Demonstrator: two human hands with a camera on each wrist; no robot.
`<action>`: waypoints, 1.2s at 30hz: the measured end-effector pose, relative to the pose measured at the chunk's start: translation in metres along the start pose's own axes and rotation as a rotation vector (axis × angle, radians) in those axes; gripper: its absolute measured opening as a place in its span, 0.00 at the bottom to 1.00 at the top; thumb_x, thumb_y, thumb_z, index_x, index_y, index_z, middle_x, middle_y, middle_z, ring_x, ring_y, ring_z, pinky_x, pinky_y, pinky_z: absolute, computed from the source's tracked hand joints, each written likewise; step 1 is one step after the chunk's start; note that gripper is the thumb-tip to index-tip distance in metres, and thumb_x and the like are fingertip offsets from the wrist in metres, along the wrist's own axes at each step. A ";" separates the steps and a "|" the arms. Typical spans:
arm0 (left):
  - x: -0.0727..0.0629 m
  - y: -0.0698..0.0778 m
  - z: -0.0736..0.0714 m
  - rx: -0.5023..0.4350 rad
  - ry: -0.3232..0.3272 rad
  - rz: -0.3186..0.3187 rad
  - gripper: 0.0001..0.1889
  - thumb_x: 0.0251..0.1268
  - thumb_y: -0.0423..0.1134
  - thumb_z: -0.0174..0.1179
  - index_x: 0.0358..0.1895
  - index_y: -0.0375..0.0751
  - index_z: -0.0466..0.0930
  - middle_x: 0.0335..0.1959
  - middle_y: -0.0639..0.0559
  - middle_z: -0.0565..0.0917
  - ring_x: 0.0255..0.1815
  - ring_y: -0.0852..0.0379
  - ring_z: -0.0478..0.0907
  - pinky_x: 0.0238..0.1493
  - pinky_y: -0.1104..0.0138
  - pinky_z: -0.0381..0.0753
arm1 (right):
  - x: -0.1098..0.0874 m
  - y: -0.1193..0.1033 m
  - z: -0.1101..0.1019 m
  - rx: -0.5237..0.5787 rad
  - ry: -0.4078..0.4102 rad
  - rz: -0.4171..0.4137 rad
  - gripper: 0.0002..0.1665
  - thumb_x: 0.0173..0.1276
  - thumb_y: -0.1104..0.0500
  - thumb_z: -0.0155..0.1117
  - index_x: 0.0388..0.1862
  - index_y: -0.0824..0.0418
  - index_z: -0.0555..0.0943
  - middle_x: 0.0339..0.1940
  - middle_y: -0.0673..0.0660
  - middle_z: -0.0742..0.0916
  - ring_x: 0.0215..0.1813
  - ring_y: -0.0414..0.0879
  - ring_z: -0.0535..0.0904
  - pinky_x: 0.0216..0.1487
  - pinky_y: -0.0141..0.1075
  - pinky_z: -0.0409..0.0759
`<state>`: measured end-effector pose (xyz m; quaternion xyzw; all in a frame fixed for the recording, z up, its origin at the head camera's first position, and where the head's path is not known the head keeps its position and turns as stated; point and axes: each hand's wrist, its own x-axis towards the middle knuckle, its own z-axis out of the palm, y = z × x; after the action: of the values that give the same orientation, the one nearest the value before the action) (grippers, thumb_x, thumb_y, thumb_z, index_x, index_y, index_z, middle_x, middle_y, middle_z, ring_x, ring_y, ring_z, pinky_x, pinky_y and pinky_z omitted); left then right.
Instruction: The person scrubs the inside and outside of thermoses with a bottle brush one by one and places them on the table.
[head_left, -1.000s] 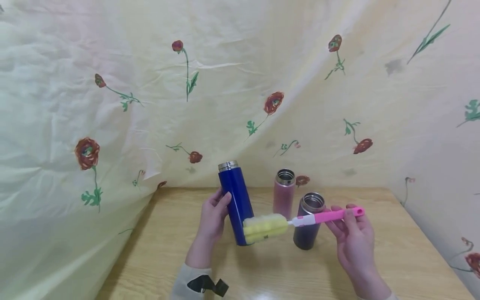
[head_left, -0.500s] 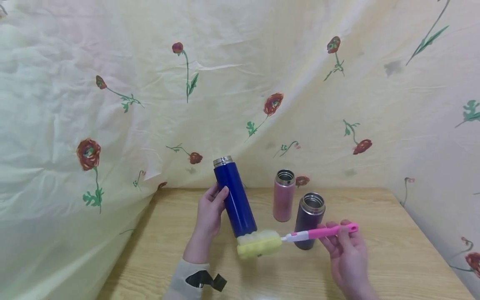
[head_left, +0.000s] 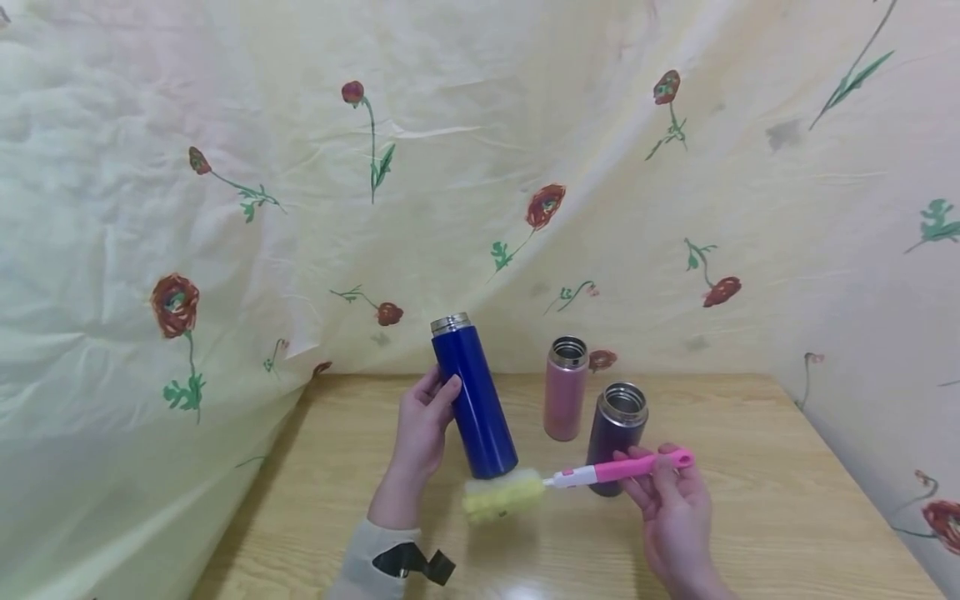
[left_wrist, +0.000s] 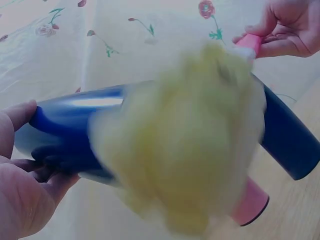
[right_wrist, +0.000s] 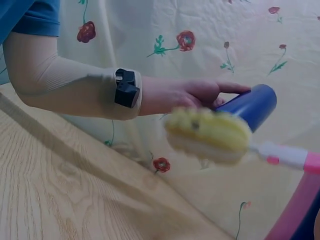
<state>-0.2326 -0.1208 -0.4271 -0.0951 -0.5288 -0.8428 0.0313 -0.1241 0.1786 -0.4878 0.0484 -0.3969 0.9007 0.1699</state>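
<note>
My left hand point(head_left: 424, 425) grips a blue vacuum flask point(head_left: 477, 404) around its side. The flask has no lid, and it tilts with its steel mouth up and to the left. Between thumb and fingers, my right hand point(head_left: 678, 517) holds the pink handle of a bottle brush point(head_left: 577, 477). The brush's yellow sponge head point(head_left: 504, 497) is level with the flask's base, close in front of it; whether they touch I cannot tell. In the left wrist view the blurred sponge point(left_wrist: 185, 140) covers much of the flask. The right wrist view shows the sponge point(right_wrist: 207, 136) before the blue flask point(right_wrist: 255, 107).
An open pink flask point(head_left: 566, 392) stands upright at the back of the wooden table point(head_left: 780, 500). Nearer, a dark open flask point(head_left: 618, 429) stands partly behind the brush handle and right hand. A floral cloth point(head_left: 450, 167) hangs behind the table.
The right hand has brought the brush down and to the left, so the sponge moved from the flask's lower side to its base. The blue flask has risen slightly and tilts more.
</note>
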 end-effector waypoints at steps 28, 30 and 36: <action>-0.007 -0.003 -0.008 0.047 0.025 0.049 0.31 0.74 0.29 0.63 0.78 0.27 0.68 0.68 0.34 0.82 0.61 0.50 0.85 0.63 0.60 0.85 | 0.005 -0.007 -0.004 -0.131 0.011 -0.005 0.05 0.88 0.63 0.50 0.54 0.64 0.71 0.46 0.61 0.91 0.49 0.52 0.92 0.50 0.43 0.88; -0.005 -0.005 -0.010 0.058 0.084 0.052 0.34 0.72 0.27 0.65 0.78 0.27 0.66 0.70 0.33 0.80 0.66 0.48 0.82 0.67 0.60 0.81 | 0.006 -0.011 -0.011 -0.135 -0.031 -0.004 0.05 0.88 0.65 0.48 0.54 0.64 0.71 0.46 0.61 0.91 0.48 0.52 0.92 0.49 0.43 0.89; 0.011 -0.024 -0.023 0.142 0.192 0.067 0.41 0.66 0.27 0.72 0.80 0.28 0.64 0.75 0.31 0.74 0.78 0.39 0.69 0.78 0.53 0.69 | 0.012 -0.031 -0.033 -0.100 -0.061 0.003 0.07 0.89 0.66 0.45 0.55 0.63 0.73 0.46 0.61 0.92 0.48 0.52 0.93 0.49 0.43 0.89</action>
<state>-0.2501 -0.1304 -0.4558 -0.0290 -0.5784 -0.8069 0.1168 -0.1233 0.2256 -0.4858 0.0664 -0.4464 0.8782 0.1585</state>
